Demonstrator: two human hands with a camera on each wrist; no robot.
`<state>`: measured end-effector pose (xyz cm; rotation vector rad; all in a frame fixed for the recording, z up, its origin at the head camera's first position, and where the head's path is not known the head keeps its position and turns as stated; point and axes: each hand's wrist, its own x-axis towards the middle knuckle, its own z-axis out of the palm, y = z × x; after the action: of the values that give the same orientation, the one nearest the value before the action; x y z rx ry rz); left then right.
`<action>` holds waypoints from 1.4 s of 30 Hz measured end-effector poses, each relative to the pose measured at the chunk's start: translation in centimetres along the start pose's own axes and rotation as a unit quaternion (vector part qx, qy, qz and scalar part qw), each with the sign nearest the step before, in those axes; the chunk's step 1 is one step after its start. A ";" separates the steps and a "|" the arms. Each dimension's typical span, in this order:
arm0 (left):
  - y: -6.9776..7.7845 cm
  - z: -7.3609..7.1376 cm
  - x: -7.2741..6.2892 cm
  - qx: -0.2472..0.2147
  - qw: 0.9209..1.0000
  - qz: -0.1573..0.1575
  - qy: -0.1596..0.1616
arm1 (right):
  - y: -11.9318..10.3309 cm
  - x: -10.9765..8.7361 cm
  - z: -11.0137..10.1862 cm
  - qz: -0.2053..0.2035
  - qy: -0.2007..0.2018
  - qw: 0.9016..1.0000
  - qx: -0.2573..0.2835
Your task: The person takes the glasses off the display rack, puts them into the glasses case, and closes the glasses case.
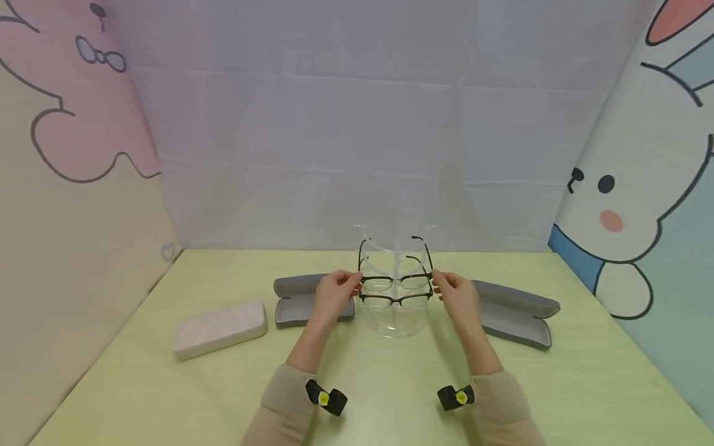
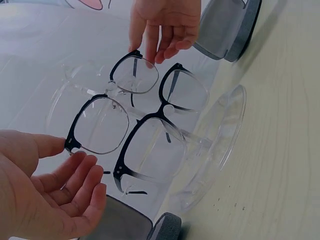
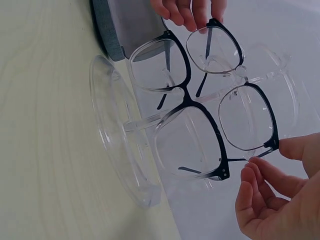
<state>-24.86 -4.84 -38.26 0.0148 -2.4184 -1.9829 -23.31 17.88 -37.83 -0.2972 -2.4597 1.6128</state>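
Fingers: left hand and right hand, nearly closed, pinch upper glasses by opposite ends
Stand: clear, bearing lower glasses
Left case: open
Right case: open

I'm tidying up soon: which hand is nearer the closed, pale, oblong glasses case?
Left. The left hand is to the right of the pale case; the right hand is farther right, past the clear plastic stand.

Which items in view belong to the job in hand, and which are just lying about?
In the job:
- upper glasses, pinched by left hand and right hand
- clear stand
- lower glasses, on the stand

Apparently lying about, untouched:
- closed case
- left open case
- right open case
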 end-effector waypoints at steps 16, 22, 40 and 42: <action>0.0 -0.4 0.0 -0.027 0.999 0.017 -0.014 | -0.2 0.1 0.5 0.014 -0.014 0.994 0.111; 0.3 -0.8 0.2 -0.049 0.998 0.019 -0.018 | -0.7 0.0 0.2 0.032 -0.044 0.977 0.205; 1.7 -2.9 -0.4 -0.149 0.981 -0.035 -0.116 | -1.7 -0.9 -1.8 0.067 -0.237 0.881 0.403; 2.0 -3.1 -0.6 -0.169 0.975 -0.039 -0.139 | -1.8 -1.0 -2.0 0.058 -0.253 0.873 0.413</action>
<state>-24.19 -7.47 -35.73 -0.1860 -2.2139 -2.5617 -21.92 18.68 -35.48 0.1367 -1.7582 2.8835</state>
